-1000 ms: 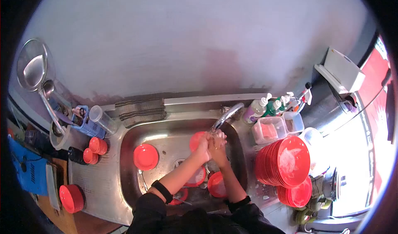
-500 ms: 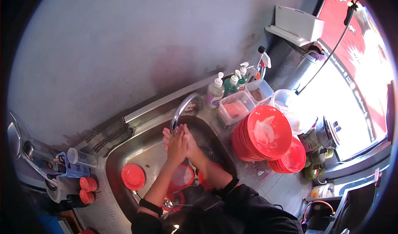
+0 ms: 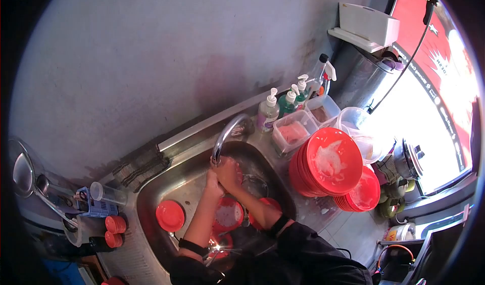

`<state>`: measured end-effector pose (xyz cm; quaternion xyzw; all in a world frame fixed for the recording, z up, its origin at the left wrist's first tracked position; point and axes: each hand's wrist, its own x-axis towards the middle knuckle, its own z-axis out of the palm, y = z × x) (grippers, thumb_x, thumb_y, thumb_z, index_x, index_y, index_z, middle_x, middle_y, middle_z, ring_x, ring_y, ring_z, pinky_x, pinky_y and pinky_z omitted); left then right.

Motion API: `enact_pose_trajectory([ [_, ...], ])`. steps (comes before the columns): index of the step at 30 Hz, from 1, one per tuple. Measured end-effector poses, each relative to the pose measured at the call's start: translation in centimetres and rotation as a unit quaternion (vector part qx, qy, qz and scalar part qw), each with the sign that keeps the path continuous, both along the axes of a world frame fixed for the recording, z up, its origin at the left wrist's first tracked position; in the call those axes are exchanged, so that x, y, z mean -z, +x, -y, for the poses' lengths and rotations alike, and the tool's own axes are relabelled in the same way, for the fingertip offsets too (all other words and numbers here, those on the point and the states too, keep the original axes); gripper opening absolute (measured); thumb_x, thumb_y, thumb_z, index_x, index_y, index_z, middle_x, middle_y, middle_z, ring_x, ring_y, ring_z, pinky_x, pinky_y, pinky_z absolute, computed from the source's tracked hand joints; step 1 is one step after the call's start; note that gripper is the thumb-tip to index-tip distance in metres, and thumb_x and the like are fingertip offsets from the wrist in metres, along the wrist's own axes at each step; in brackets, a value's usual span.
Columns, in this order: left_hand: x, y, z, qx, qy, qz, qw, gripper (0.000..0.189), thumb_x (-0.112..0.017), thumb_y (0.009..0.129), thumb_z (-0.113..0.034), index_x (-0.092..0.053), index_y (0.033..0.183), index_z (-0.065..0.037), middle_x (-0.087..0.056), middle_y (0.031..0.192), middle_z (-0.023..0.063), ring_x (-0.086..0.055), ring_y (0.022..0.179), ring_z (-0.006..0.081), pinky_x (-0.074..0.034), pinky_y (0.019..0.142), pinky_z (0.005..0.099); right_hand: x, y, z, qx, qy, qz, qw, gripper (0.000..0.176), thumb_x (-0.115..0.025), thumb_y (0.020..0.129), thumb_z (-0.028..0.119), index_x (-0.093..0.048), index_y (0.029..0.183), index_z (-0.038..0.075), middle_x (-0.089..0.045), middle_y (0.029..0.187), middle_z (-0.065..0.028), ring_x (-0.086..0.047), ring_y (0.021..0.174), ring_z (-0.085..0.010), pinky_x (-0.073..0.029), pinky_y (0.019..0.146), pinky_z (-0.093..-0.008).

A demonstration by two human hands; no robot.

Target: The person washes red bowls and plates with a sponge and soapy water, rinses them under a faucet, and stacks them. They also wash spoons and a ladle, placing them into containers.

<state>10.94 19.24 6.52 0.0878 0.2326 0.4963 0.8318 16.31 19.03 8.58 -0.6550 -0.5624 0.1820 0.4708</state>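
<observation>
My left hand [image 3: 212, 182] and my right hand [image 3: 230, 173] are pressed together just under the spout of the curved faucet [image 3: 226, 132], over the steel sink [image 3: 151, 196]. The right hand lies over the left. Whether anything is between them is hidden. Just below the hands a red bowl [image 3: 228, 214] with suds sits in the sink, with another red bowl [image 3: 261, 205] beside my right forearm. A red plate [image 3: 170, 215] lies at the sink's left end.
A tall stack of red plates [image 3: 326, 163] and a lower stack [image 3: 365, 191] stand right of the sink. Soap bottles [image 3: 268, 114] and plastic containers [image 3: 293, 132] line the back. Small red cups [image 3: 115, 225], a clear cup [image 3: 108, 193] and a strainer [image 3: 22, 167] are on the left.
The view swung left to right a second ago. Since half a second ago my hands dropped a little below the spout, the right hand closing over the left.
</observation>
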Motion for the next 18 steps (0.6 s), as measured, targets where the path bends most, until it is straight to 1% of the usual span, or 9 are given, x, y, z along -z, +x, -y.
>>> enact_pose_trajectory([
  [2,0.2,-0.6,-0.1,0.013,-0.073,-0.042,0.996,0.023,-0.038,0.080,-0.025,-0.052,0.089,-0.008,-0.055,0.089,0.0061,-0.053,0.081,0.0183,-0.043,0.073,0.0295,-0.4,1.5,-0.6,-0.148,0.018,0.077,0.986,0.018,-0.049,0.071,0.021,-0.052,0.074,0.004,-0.052,0.066,-0.0127,-0.051,0.059,-0.0286,-0.041,0.054,-0.0369],
  [3,-0.1,-0.6,0.0,0.012,-0.073,-0.043,0.996,0.023,-0.038,0.080,-0.025,-0.052,0.089,-0.008,-0.055,0.089,0.0061,-0.053,0.081,0.0183,-0.043,0.073,0.0295,-0.2,2.0,-1.0,-0.149,0.019,0.077,0.986,0.018,-0.049,0.071,0.021,-0.052,0.074,0.004,-0.052,0.066,-0.0127,-0.051,0.059,-0.0286,-0.041,0.054,-0.0369],
  [5,-0.7,-0.8,0.2,-0.034,-0.143,-0.103,0.984,0.024,-0.038,0.080,-0.025,-0.052,0.091,-0.008,-0.055,0.093,0.0051,-0.052,0.084,0.0179,-0.042,0.076,0.0301,0.2,2.5,-1.5,-0.112,0.119,0.211,0.964,0.017,-0.048,0.070,0.020,-0.052,0.075,0.004,-0.053,0.076,-0.0144,-0.052,0.073,-0.0294,-0.041,0.061,-0.0384],
  [9,-0.5,-0.9,-0.1,-0.031,-0.108,-0.156,0.981,0.025,-0.037,0.081,-0.028,-0.052,0.093,-0.013,-0.054,0.096,0.0044,-0.051,0.089,0.0156,-0.040,0.079,0.0281,-2.9,1.6,0.2,-0.130,0.032,0.138,0.981,0.020,-0.047,0.072,0.021,-0.052,0.080,0.004,-0.052,0.088,-0.0154,-0.048,0.087,-0.0309,-0.038,0.071,-0.0397],
  [10,-0.3,-0.9,-0.1,0.003,0.010,0.040,0.999,0.026,-0.039,0.080,-0.028,-0.052,0.092,-0.009,-0.055,0.093,0.0056,-0.052,0.085,0.0168,-0.042,0.074,0.0281,-1.6,0.5,0.3,-0.188,0.037,0.071,0.979,0.020,-0.046,0.073,0.021,-0.052,0.081,0.003,-0.052,0.089,-0.0148,-0.047,0.088,-0.0310,-0.037,0.074,-0.0409],
  [11,0.0,-0.9,0.1,0.036,0.127,0.234,0.963,0.028,-0.041,0.079,-0.028,-0.052,0.092,-0.005,-0.055,0.090,0.0069,-0.053,0.080,0.0179,-0.043,0.069,0.0280,-0.3,0.0,0.3,-0.245,0.041,0.002,0.969,0.021,-0.045,0.074,0.021,-0.052,0.083,0.003,-0.052,0.090,-0.0143,-0.046,0.090,-0.0312,-0.035,0.076,-0.0422],
  [13,4.1,-1.2,-1.2,0.046,0.204,0.374,0.904,0.027,-0.041,0.079,-0.030,-0.052,0.093,-0.009,-0.055,0.093,0.0059,-0.051,0.085,0.0182,-0.040,0.075,0.0286,-0.8,0.6,-0.2,-0.276,0.013,0.011,0.961,0.021,-0.045,0.076,0.020,-0.052,0.087,0.004,-0.051,0.094,-0.0148,-0.043,0.094,-0.0316,-0.033,0.080,-0.0416],
  [16,15.8,-2.4,-4.6,-0.033,0.151,0.561,0.813,0.026,-0.039,0.080,-0.032,-0.052,0.096,-0.016,-0.054,0.097,0.0045,-0.047,0.094,0.0185,-0.036,0.083,0.0294,-1.2,0.6,0.4,-0.300,0.007,0.004,0.954,0.023,-0.043,0.078,0.019,-0.052,0.093,0.005,-0.049,0.099,-0.0151,-0.040,0.100,-0.0319,-0.030,0.085,-0.0406],
  [18,17.3,-2.2,-5.4,-0.050,0.133,0.604,0.784,0.026,-0.039,0.080,-0.033,-0.052,0.097,-0.018,-0.053,0.099,0.0041,-0.046,0.097,0.0186,-0.035,0.086,0.0297,-1.1,0.6,1.4,-0.285,0.045,-0.021,0.957,0.024,-0.042,0.079,0.019,-0.051,0.097,0.006,-0.048,0.103,-0.0147,-0.039,0.102,-0.0317,-0.028,0.087,-0.0400],
])
